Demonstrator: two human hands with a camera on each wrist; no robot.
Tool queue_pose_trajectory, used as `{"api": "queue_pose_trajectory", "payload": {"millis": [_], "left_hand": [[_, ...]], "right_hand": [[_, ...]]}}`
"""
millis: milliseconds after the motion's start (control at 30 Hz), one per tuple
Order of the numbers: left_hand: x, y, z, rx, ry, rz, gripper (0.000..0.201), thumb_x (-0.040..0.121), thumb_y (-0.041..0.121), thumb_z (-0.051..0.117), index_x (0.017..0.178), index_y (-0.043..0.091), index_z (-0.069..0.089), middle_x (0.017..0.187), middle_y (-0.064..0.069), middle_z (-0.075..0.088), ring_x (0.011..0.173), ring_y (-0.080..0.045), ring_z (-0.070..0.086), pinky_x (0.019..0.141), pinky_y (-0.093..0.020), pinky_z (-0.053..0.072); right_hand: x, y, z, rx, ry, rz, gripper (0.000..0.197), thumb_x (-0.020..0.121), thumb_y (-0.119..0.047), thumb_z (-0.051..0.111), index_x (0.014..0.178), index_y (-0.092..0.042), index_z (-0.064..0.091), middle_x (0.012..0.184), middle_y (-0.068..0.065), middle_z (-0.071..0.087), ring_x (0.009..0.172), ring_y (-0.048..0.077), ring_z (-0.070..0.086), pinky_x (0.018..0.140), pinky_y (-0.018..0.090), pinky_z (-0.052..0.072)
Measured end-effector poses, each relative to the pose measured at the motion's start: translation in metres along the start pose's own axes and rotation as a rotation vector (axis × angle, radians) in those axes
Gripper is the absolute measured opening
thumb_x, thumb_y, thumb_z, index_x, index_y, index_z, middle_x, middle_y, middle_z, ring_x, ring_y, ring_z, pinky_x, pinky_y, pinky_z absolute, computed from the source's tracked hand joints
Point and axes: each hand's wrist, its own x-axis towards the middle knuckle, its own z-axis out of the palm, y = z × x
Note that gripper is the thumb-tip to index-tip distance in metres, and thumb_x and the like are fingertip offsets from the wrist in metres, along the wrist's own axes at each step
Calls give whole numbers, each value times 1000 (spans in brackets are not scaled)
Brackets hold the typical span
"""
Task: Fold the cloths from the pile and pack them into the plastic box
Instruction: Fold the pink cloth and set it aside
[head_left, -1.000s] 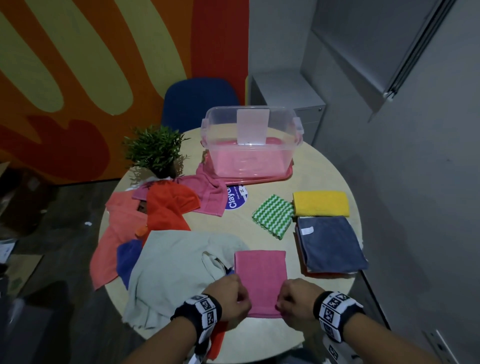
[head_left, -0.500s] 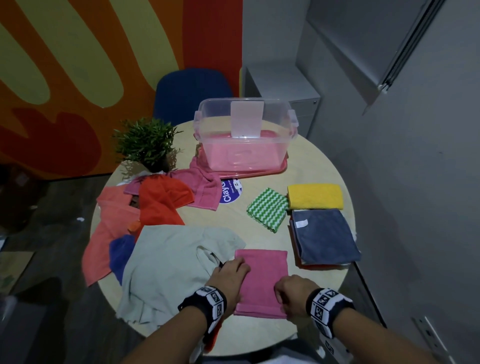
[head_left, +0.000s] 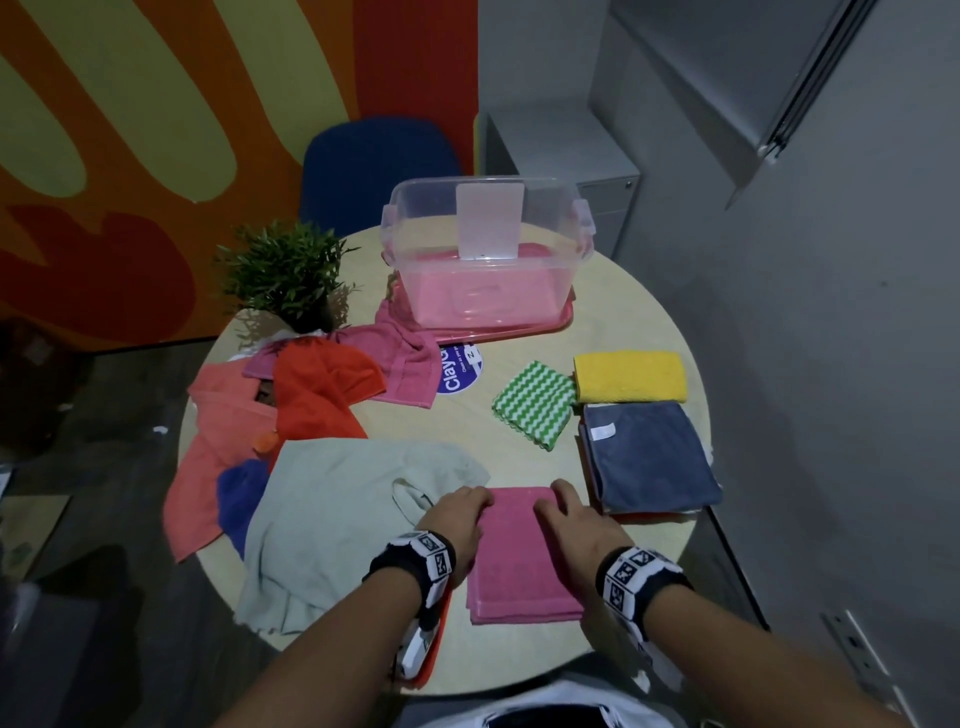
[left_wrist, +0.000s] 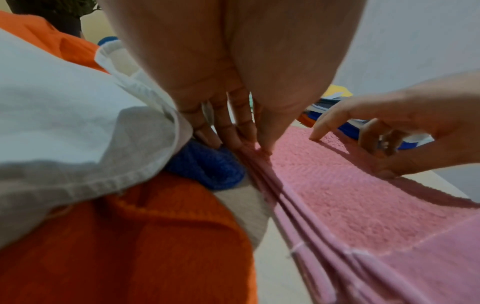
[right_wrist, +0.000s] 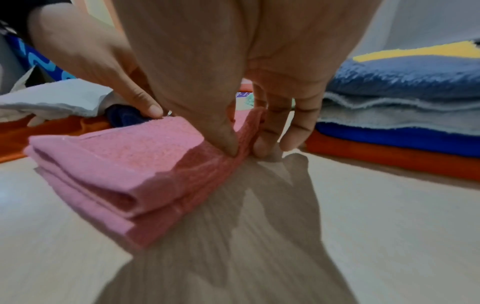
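Note:
A folded pink cloth (head_left: 519, 566) (left_wrist: 350, 195) (right_wrist: 116, 164) lies flat at the table's near edge. My left hand (head_left: 460, 517) (left_wrist: 249, 146) pinches its far left corner, thumb on top and fingers against the stacked edges. At the far right corner my right hand (head_left: 574, 517) (right_wrist: 246, 151) pinches too, thumb on top, fingers down the side. The clear plastic box (head_left: 483, 249) stands at the table's far side on a pink lid. The unfolded pile lies left: a grey-green cloth (head_left: 337, 509), orange (head_left: 311, 400), salmon (head_left: 218, 447), blue (head_left: 239, 488) and pink (head_left: 405, 358) ones.
Folded cloths lie at the right: a grey-blue one (head_left: 649, 457) topping a stack, a yellow one (head_left: 628, 376) and a green zigzag one (head_left: 535, 405). A potted plant (head_left: 285, 275) stands at the back left, and a blue chair (head_left: 374, 161) behind the round table (head_left: 519, 457).
Both hands have slid forward along the pink cloth's sides, from its near corners to its far corners. The cloth stays flat in place.

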Motion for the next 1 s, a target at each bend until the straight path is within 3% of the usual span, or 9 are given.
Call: {"api": "queue_pose_trajectory", "payload": {"millis": [133,233,300,333,400,467,533,700,1000], "left_hand": [[2,-4,-1,-35,-38,-54,33,95,12,45,127,19,48,120,-8,56,106,-28,56,90,-35,46],[5,-3,-1,-10,-79,-75,53,92,14,54,141,22,34,130,-7,43,107,-32,58,92,-39,50],[8,-2,-1,-2,-85,-126,54,91,13,57,141,19,35,130,-7,34,97,-32,60,87,-38,52],[9,-2,-2,-5,-82,-138,45,91,14,58,133,17,42,127,-7,32,89,-31,60,83,-37,52],[11,-2,-6,-14,-65,-122,21,91,14,56,110,17,49,119,-4,34,79,-29,56,78,-39,51],[13,-3,-13,-21,-41,-73,10,92,16,52,98,20,46,113,-4,42,80,-29,56,77,-41,51],[13,-3,-22,-35,3,-26,7,92,16,47,93,23,45,103,-1,50,84,-27,55,76,-40,48],[3,-2,-39,-127,88,101,16,86,15,48,90,30,44,98,6,53,87,-22,55,76,-41,48],[-35,-10,-17,29,-104,255,28,81,8,49,98,31,52,108,9,46,93,-17,53,75,-28,46]], "right_hand": [[2,-4,0,34,-70,27,77,88,-7,58,151,-21,15,163,12,-9,106,36,61,95,48,51],[0,-9,-10,78,-60,57,88,82,0,63,152,-21,13,154,14,12,100,37,64,86,48,54],[3,-9,-15,106,-57,98,97,77,5,64,152,-22,10,144,12,21,100,37,63,84,47,54],[4,-9,-16,109,-66,121,93,76,5,65,151,-21,14,141,11,24,101,37,63,85,47,54],[7,-7,-20,100,-59,140,64,79,-1,65,135,-13,36,131,10,31,97,35,63,82,44,54],[9,-2,-25,128,-9,131,34,83,-9,63,114,-13,49,120,9,37,90,32,62,78,42,53],[10,4,-31,186,62,94,20,86,-15,59,104,-15,51,112,6,42,88,31,60,74,40,50],[6,13,-45,244,181,5,17,84,-9,54,91,-22,45,101,3,50,91,28,56,69,33,40],[-26,17,-23,181,68,-232,21,80,-26,60,98,-18,51,108,0,41,87,23,54,74,36,49]]}}
